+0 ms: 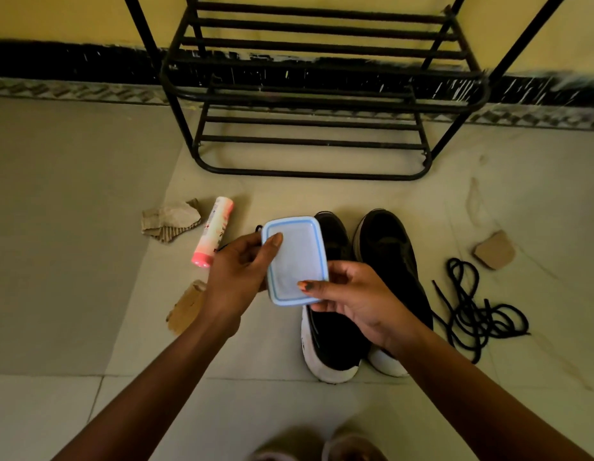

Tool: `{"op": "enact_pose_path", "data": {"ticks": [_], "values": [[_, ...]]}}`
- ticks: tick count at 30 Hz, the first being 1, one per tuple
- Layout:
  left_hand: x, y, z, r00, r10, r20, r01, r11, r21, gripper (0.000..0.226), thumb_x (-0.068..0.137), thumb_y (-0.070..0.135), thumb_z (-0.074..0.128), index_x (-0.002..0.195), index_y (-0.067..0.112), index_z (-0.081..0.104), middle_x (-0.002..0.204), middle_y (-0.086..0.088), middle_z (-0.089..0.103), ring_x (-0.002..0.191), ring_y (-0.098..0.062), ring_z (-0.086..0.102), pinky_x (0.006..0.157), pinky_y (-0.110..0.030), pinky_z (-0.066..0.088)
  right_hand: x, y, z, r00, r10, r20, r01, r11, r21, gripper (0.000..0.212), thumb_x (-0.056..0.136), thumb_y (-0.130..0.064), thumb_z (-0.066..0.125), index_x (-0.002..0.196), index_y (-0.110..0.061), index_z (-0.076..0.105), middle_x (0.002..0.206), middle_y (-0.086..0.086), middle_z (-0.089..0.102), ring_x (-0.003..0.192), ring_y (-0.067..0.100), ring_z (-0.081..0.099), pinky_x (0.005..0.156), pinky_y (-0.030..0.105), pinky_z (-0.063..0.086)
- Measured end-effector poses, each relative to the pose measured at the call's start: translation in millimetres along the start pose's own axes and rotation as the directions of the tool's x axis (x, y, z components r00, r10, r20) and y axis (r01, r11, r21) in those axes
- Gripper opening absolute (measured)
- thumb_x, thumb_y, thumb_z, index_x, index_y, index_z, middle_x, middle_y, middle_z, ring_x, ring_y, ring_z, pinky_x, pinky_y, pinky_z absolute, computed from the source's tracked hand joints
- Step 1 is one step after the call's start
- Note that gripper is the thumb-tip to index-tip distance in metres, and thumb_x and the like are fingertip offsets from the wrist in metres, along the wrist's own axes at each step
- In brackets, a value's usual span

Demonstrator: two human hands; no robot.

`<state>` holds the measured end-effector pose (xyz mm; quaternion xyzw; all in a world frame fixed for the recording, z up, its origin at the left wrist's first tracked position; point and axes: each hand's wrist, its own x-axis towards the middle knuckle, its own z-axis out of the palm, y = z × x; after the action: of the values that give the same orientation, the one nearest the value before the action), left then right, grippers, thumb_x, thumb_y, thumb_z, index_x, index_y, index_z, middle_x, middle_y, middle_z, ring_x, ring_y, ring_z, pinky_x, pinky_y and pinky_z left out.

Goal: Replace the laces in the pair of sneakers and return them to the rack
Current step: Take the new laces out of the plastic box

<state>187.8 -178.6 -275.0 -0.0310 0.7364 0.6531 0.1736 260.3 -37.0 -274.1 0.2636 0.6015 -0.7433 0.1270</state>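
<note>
Head view, looking down. A pale tiled floor (pixel 89 261) carries everything; at its far edge, against the wall, stands a black metal-tube shoe rack (pixel 309 176) with slatted tiers. In front of it, well short of the lowest tier, a pair of black fabric sneakers with white rubber soles (pixel 332 344) sits side by side on the floor, the two shoes touching or nearly so. To their right, near but apart, a long black lace (pixel 472 314) lies in a loose tangle. Held above the left-hand shoe is a small rectangular translucent plastic box with a blue-rimmed lid (pixel 295 261) (possibly the lid alone; the hands hide its depth). The left hand (pixel 235 281) has its grip closed on the box's left edge, thumb on top and fingers beneath; the right hand (pixel 355 297) pinches the near right corner, thumb likewise on top. Left of the box lie a white tube with a pink cap (pixel 212 232) and, scattered about the floor, three torn brown cardboard scraps (pixel 169 221). Handling, as judged: the sneakers should be light, soft in the upper and stiff at the sole, best taken at the heel collar with fingers inside; the lace is limp and prone to snag, so it is better led by its stiffened tip than by the middle; the box looks smooth, light and slightly flexible, most secure when held by opposite edges.
</note>
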Motion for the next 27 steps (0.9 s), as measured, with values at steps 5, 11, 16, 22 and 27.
{"op": "enact_pose_path", "data": {"ticks": [5, 11, 16, 22, 27], "values": [[12, 14, 14, 0.999, -0.01, 0.041, 0.01, 1.0, 0.003, 0.01, 0.084, 0.029, 0.066, 0.076, 0.022, 0.065, 0.066, 0.003, 0.063, 0.06, -0.013, 0.054, 0.056, -0.024, 0.046, 2, -5, -11, 0.998, -0.028, -0.055, 0.028, 1.0, 0.007, 0.024, 0.07, -0.002, 0.077, 0.092, -0.004, 0.068, 0.09, 0.012, 0.07, 0.079, 0.019, 0.069, 0.06, 0.022, 0.051], [27, 29, 40, 0.988, 0.09, 0.128, -0.094, 0.995, 0.029, 0.032, 0.088, 0.033, 0.059, 0.118, 0.023, 0.056, 0.107, 0.006, 0.061, 0.082, -0.007, 0.063, 0.055, -0.017, 0.054, 12, -24, -32, 0.933, -0.237, -0.273, 0.223, 0.971, -0.082, 0.033, 0.077, -0.015, 0.075, 0.107, -0.013, 0.062, 0.092, 0.01, 0.071, 0.073, 0.015, 0.069, 0.062, 0.025, 0.054], [24, 49, 73, 0.877, 0.304, 0.373, -0.37, 0.922, 0.119, 0.067, 0.08, 0.03, 0.07, 0.129, 0.049, 0.028, 0.112, 0.037, 0.052, 0.084, 0.007, 0.062, 0.07, -0.019, 0.054, 24, -60, -60, 0.815, -0.379, -0.437, 0.398, 0.916, -0.051, 0.004, 0.083, -0.014, 0.069, 0.085, -0.017, 0.07, 0.083, 0.005, 0.073, 0.079, 0.021, 0.071, 0.068, 0.032, 0.057], [50, 96, 117, 0.754, 0.439, 0.489, -0.614, 0.736, 0.286, 0.085, 0.078, 0.029, 0.072, 0.124, 0.062, 0.009, 0.123, 0.024, 0.04, 0.094, 0.0, 0.055, 0.074, -0.025, 0.055, 43, -132, -96, 0.718, -0.424, -0.552, 0.51, 0.86, 0.002, 0.008, 0.088, -0.01, 0.063, 0.08, -0.01, 0.065, 0.078, 0.013, 0.067, 0.061, 0.016, 0.067, 0.059, 0.024, 0.058], [103, 137, 159, 0.717, 0.431, 0.548, -0.681, 0.602, 0.418, 0.087, 0.082, 0.031, 0.068, 0.148, 0.032, 0.011, 0.144, 0.004, 0.039, 0.111, -0.012, 0.054, 0.083, -0.024, 0.046, 98, -199, -136, 0.666, -0.423, -0.614, 0.521, 0.853, -0.022, 0.008, 0.091, -0.011, 0.061, 0.089, -0.003, 0.061, 0.084, 0.01, 0.064, 0.07, 0.02, 0.067, 0.065, 0.027, 0.059]]}}
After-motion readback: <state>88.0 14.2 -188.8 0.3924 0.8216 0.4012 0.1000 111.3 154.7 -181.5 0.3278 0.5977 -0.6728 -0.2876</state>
